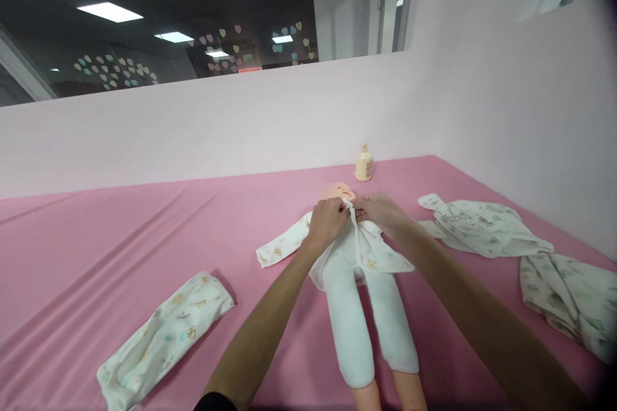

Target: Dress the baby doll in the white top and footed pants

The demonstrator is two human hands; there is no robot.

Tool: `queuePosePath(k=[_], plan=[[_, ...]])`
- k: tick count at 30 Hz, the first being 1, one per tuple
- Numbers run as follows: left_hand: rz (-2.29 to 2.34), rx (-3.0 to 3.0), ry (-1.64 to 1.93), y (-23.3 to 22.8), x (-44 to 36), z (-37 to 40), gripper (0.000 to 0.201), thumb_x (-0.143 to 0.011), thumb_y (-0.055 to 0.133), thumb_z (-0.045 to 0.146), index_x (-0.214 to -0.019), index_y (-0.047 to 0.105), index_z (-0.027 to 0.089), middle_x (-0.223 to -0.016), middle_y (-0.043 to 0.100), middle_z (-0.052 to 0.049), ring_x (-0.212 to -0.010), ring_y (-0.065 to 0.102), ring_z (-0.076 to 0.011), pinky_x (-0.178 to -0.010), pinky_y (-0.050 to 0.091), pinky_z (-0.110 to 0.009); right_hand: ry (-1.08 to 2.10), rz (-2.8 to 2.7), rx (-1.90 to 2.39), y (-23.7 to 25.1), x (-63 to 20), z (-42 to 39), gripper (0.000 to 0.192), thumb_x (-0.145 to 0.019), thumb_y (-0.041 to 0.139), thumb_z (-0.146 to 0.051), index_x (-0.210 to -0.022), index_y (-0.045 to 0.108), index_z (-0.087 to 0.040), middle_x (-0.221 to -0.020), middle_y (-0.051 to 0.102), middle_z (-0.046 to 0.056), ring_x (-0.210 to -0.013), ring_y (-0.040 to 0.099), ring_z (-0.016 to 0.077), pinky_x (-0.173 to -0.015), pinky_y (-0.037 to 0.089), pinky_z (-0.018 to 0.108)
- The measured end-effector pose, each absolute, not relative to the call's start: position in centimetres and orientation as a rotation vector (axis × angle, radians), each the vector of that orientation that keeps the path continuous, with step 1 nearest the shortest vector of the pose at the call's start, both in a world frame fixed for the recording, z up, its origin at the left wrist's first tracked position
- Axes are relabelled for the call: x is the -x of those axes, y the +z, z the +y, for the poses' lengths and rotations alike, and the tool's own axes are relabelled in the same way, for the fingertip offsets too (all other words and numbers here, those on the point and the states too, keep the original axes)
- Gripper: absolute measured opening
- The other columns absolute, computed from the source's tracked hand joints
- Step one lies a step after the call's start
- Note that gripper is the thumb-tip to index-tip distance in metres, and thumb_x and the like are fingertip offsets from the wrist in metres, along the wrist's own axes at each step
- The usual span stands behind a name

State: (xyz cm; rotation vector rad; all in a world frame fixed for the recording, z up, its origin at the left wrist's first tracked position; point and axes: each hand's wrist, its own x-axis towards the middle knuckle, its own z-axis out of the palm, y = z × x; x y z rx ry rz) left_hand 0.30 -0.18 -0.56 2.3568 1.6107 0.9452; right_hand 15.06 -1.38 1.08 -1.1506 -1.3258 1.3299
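Note:
A baby doll point(340, 191) lies on its back on the pink sheet point(120, 250), head away from me, in white leggings point(359, 314). A white printed baby shirt point(284, 245) is on its upper body, its front partly open. My left hand point(326, 221) pinches the left edge of the shirt front at the doll's chest. My right hand point(380, 210) grips the right edge just under the doll's chin. The two hands almost touch.
A folded printed garment point(164, 337) lies at the front left. Two crumpled printed cloths, one point(477, 226) and another point(569, 295), lie at the right near the pink wall. A small cream bottle point(364, 164) stands behind the doll's head.

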Motion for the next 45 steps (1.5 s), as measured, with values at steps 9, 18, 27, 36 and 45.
queuePosePath(k=[9, 18, 27, 36, 45], plan=[[1.531, -2.363, 1.031, -1.4, -0.4, 0.3, 0.029, -0.080, 0.049, 0.020, -0.055, 0.033, 0.018, -0.054, 0.043, 0.001, -0.054, 0.032, -0.0129, -0.058, 0.020, -0.028, 1.409, -1.246, 1.050, 0.1, -15.1, -0.6, 0.014, -0.076, 0.063, -0.020, -0.062, 0.065, -0.017, -0.074, 0.068, 0.006, -0.070, 0.061, 0.0153, -0.071, 0.052, 0.028], [1.546, -2.234, 1.121, -2.5, -1.0, 0.3, 0.029, -0.081, 0.046, 0.020, -0.055, 0.033, 0.018, -0.053, 0.042, 0.001, -0.053, 0.029, -0.0124, -0.056, 0.018, -0.029, 1.035, -1.387, 1.192, -1.9, -14.2, -0.9, 0.019, -0.079, 0.057, -0.025, -0.083, 0.074, -0.018, -0.086, 0.073, 0.004, -0.091, 0.066, 0.0205, -0.086, 0.050, 0.034], [1.403, -1.978, 1.211, -3.4, -1.0, 0.8, 0.029, -0.081, 0.048, 0.023, -0.056, 0.037, 0.017, -0.056, 0.041, 0.002, -0.058, 0.032, -0.0108, -0.058, 0.021, -0.027, 0.572, -1.631, 1.283, -3.2, -13.8, -2.4, 0.035, -0.088, 0.045, -0.022, -0.111, 0.073, -0.024, -0.126, 0.067, 0.003, -0.121, 0.059, 0.0207, -0.108, 0.041, 0.038], [1.148, -1.668, 0.987, -3.1, 1.2, 1.5, 0.029, -0.076, 0.050, 0.032, -0.058, 0.030, 0.019, -0.058, 0.027, 0.004, -0.055, 0.024, -0.0087, -0.051, 0.020, -0.024, 0.605, -1.597, 1.199, -4.2, -13.7, -3.2, 0.040, -0.083, 0.044, -0.014, -0.111, 0.072, -0.023, -0.127, 0.066, 0.003, -0.123, 0.057, 0.0220, -0.110, 0.041, 0.043], [1.098, -1.574, 0.973, -2.7, 1.6, 1.4, 0.035, -0.077, 0.055, 0.040, -0.059, 0.034, 0.019, -0.060, 0.027, 0.003, -0.057, 0.024, -0.0086, -0.052, 0.020, -0.024, 0.471, -1.642, 1.287, -4.9, -13.5, -3.3, 0.042, -0.082, 0.039, -0.010, -0.109, 0.069, -0.020, -0.126, 0.066, 0.004, -0.121, 0.056, 0.0222, -0.108, 0.040, 0.043]])
